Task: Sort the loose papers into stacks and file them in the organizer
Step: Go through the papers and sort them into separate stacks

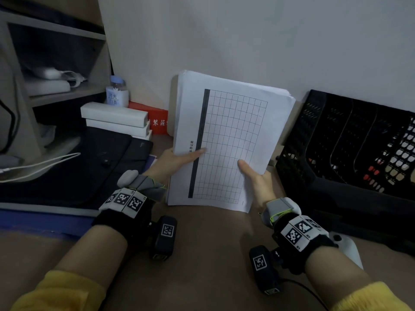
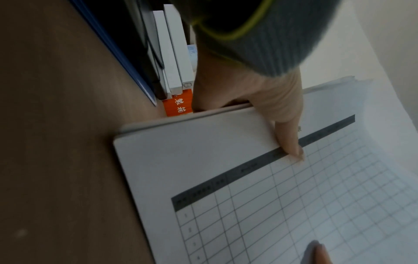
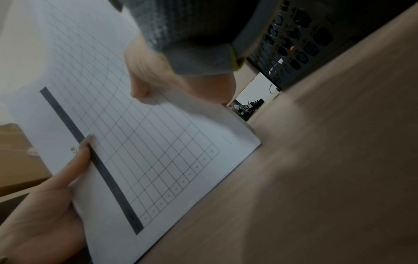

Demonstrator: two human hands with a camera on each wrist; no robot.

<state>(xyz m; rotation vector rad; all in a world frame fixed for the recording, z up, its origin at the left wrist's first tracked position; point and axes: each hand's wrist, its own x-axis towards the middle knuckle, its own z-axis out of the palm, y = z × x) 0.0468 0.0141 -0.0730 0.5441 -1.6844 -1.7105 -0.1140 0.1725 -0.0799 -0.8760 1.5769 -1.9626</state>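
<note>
A stack of white papers (image 1: 226,140) stands on its lower edge on the brown desk, tilted back toward the wall; its top sheet shows a printed grid with a dark header bar. My left hand (image 1: 177,159) grips the stack's left edge, thumb laid across the front by the dark bar (image 2: 291,141). My right hand (image 1: 256,178) grips the right edge lower down, thumb on the grid (image 3: 144,84). The fingers of both hands are hidden behind the sheets. The black mesh organizer (image 1: 350,144) with upright slots stands just right of the stack.
Left of the papers lie stacked white boxes (image 1: 116,120), a red box (image 1: 155,120), a small bottle (image 1: 117,92) and a black bag (image 1: 74,167) with a white cable. A shelf unit (image 1: 56,63) rises at far left. The bare desk (image 1: 208,254) spreads in front.
</note>
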